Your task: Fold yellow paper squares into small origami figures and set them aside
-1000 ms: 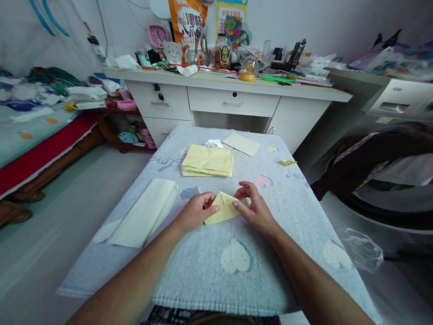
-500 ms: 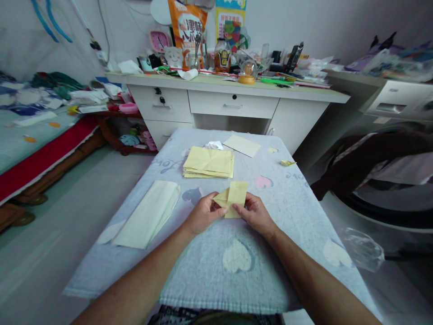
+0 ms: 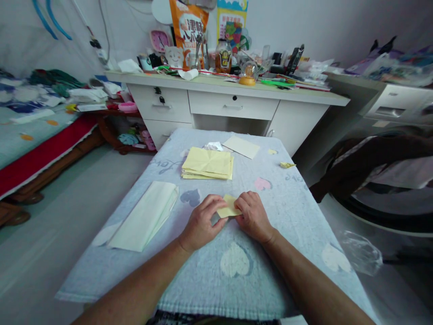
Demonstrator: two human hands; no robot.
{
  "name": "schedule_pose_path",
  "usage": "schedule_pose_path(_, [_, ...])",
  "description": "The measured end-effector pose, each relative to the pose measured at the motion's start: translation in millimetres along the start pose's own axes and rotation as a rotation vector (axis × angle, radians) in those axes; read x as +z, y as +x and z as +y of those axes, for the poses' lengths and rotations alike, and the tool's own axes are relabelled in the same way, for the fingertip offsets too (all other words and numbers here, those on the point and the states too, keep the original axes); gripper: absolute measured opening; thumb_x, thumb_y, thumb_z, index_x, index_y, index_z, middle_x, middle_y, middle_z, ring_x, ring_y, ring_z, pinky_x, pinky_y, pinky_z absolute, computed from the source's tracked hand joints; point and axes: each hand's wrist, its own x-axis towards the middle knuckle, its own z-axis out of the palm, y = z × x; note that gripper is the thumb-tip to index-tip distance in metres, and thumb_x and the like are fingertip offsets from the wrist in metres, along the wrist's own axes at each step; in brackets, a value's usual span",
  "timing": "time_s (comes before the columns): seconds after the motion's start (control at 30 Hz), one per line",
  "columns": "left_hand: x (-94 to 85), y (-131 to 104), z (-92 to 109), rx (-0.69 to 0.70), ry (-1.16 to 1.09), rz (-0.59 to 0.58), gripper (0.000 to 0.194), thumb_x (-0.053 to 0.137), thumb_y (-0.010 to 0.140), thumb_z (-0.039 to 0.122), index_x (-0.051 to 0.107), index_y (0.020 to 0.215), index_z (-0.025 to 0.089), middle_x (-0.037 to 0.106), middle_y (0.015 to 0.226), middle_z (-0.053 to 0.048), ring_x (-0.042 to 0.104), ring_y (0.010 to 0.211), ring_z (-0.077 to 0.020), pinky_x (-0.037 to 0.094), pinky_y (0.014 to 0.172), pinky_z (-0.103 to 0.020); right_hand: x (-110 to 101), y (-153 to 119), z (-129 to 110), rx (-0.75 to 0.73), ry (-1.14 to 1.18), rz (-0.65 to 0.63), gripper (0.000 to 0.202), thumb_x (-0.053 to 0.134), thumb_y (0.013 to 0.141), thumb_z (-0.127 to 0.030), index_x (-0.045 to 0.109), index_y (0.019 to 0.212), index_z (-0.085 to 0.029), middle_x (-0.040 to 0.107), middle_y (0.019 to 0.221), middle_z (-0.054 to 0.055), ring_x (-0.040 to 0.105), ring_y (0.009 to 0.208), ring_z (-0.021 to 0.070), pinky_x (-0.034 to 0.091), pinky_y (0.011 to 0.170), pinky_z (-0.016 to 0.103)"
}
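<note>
A small piece of folded yellow paper (image 3: pixel 230 206) is held between my two hands, low over the cloth. My left hand (image 3: pixel 204 221) pinches its left side, thumb at the near edge and fingers over the far one. The fingers of my right hand (image 3: pixel 253 215) are curled round its right end and hide that part. Beyond my hands lies a stack of yellow paper sheets (image 3: pixel 208 162). To the left rests a folded bundle of pale green-white paper (image 3: pixel 145 216). A small folded gold-yellow piece (image 3: pixel 287 165) sits at the far right.
A pale card (image 3: pixel 241 147) and a crumpled white tissue (image 3: pixel 213 146) lie behind the stack. The patterned cloth (image 3: pixel 203 280) covers the table. Past it stands a cluttered white desk (image 3: pixel 233 101), with a bed (image 3: pixel 40 131) at left and a washing machine (image 3: pixel 389 108) at right.
The yellow paper has been turned and now shows smaller and flatter. My right hand has rolled over its right end, and my left fingers have moved onto its far edge.
</note>
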Motion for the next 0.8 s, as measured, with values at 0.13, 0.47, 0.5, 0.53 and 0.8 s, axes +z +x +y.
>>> schedule_pose_path(0.13, [-0.9,3,-6,-0.043,-0.036,0.008,0.023,0.061,0.073,0.002,0.06,0.087,0.02,0.059,0.098,-0.003,0.058,0.096,-0.0164,0.047,0.087,-0.031,-2,0,0,0.01,0.038,-0.05,0.025,0.051,0.06,-0.004,0.049,0.08,-0.019,0.051,0.082,0.005,0.042,0.082,0.0214,0.033,0.074,0.035])
schedule_pose_path(0.47, [-4.9,6,-11,-0.134,-0.076,-0.016,0.02,0.056,0.07,-0.001,0.052,0.075,0.019,0.058,0.099,-0.003,0.057,0.097,-0.0161,0.044,0.087,-0.03,-12,-4,20,0.067,0.163,-0.157,0.032,0.049,0.058,-0.001,0.052,0.085,-0.018,0.053,0.094,0.006,0.043,0.09,0.0219,0.036,0.08,0.035])
schedule_pose_path(0.5, [-4.6,7,-11,-0.142,-0.058,-0.031,0.021,0.054,0.069,-0.002,0.051,0.074,0.019,0.058,0.099,-0.003,0.057,0.097,-0.0163,0.044,0.087,-0.03,-11,-4,21,0.069,0.17,-0.177,0.032,0.049,0.059,-0.001,0.053,0.085,-0.019,0.053,0.094,0.006,0.043,0.091,0.0219,0.036,0.08,0.035])
schedule_pose_path(0.53, [-4.3,7,-11,-0.151,-0.035,-0.046,0.022,0.052,0.068,-0.003,0.051,0.074,0.019,0.058,0.099,-0.003,0.057,0.097,-0.0166,0.044,0.087,-0.03,-10,-4,21,0.071,0.176,-0.198,0.031,0.049,0.059,-0.001,0.054,0.084,-0.019,0.053,0.093,0.006,0.043,0.091,0.0219,0.036,0.08,0.034])
schedule_pose_path(0.8, [-0.8,4,-16,-0.105,0.191,-0.149,0.021,0.062,0.07,0.007,0.059,0.086,0.021,0.055,0.101,-0.004,0.052,0.099,-0.0213,0.043,0.088,-0.035,-7,-3,20,0.08,0.202,-0.285,0.028,0.051,0.063,-0.004,0.057,0.086,-0.018,0.055,0.092,0.006,0.046,0.089,0.021,0.036,0.08,0.033])
